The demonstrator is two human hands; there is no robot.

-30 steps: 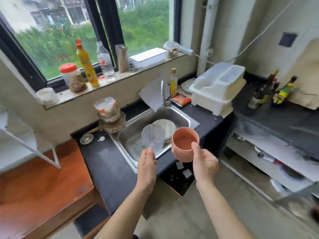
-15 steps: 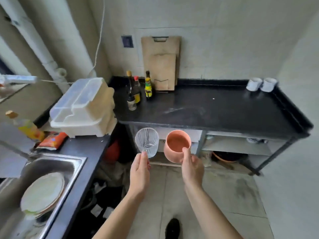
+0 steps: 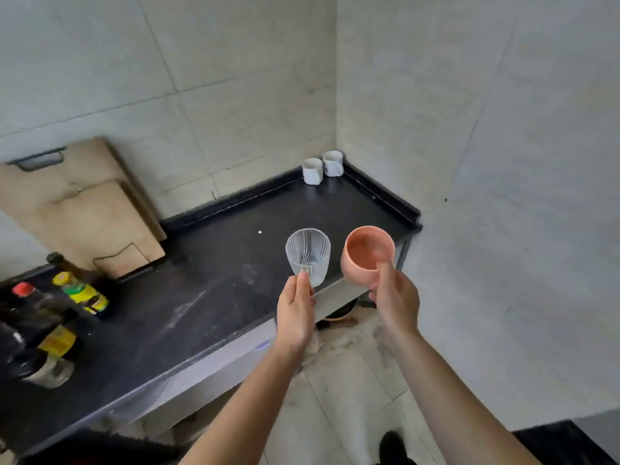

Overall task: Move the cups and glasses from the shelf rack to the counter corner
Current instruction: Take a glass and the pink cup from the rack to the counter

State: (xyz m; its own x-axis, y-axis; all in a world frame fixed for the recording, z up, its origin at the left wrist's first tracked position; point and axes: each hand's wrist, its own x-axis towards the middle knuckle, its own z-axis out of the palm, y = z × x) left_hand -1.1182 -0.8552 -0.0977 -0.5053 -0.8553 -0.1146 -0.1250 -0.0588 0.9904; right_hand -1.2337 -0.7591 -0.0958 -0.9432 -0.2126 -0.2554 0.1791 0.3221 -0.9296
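Far left of the left hand, dark sauce bottles (image 3: 37, 333) stand grouped at the near end of the black counter (image 3: 201, 280), one with a red cap, and a yellow-labelled bottle (image 3: 82, 292) with a yellow cap beside them. Behind them, up and left of the hands, two wooden boards (image 3: 80, 213) lean against the tiled wall, the smaller one in front of the larger.

The left hand (image 3: 295, 317) is closed around the lower part of a clear ribbed glass (image 3: 308, 255), thumb lying up its near side. The glass is held off the surface, over the counter's front edge, mouth tipped toward the camera.

Beyond both hands, in the far corner where the counter's raised rim meets the two walls, two white cups (image 3: 322, 166) stand mouth-down, just beside each other, well apart from the hands.

The right hand (image 3: 394, 297) grips a pink cup (image 3: 367, 255) from the near side, thumb pressed on its rim and fingers wrapped under the body. This cup is also in the air, at the counter's right end, mouth tilted toward the camera. Glass and pink cup are near each other but not touching, and the two hands stay separate, each with its own vessel.

Below the right forearm, a dark shoe (image 3: 391, 446) rests on the pale tiled floor.
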